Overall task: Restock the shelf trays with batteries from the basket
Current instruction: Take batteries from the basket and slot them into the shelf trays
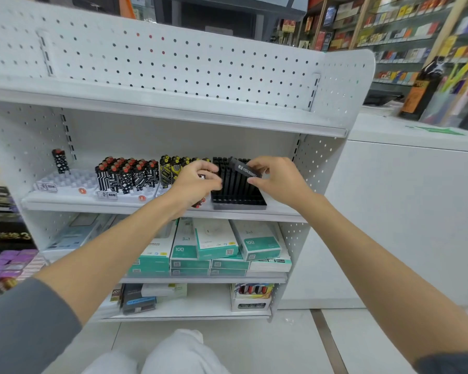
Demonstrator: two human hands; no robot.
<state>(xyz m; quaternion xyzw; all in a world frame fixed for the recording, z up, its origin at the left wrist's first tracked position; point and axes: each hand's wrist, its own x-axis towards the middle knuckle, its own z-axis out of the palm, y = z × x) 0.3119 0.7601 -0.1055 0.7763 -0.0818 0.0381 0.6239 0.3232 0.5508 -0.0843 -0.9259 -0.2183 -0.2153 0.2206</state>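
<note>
Pale-trousered knees sit low before the white perforated metal shelf, where the right hand pinches a flat black battery with white print just above the ribbed black plastic tray, while the left hand, just beside it, clasps patterned batteries.

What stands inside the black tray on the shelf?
The black tray holds rows of upright black batteries. The right hand pinches a white-printed battery above them. The left hand, holding patterned batteries, covers the tray's left edge.

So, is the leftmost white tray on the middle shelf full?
No, the leftmost white tray holds just one patterned item, standing at its back left.
</note>
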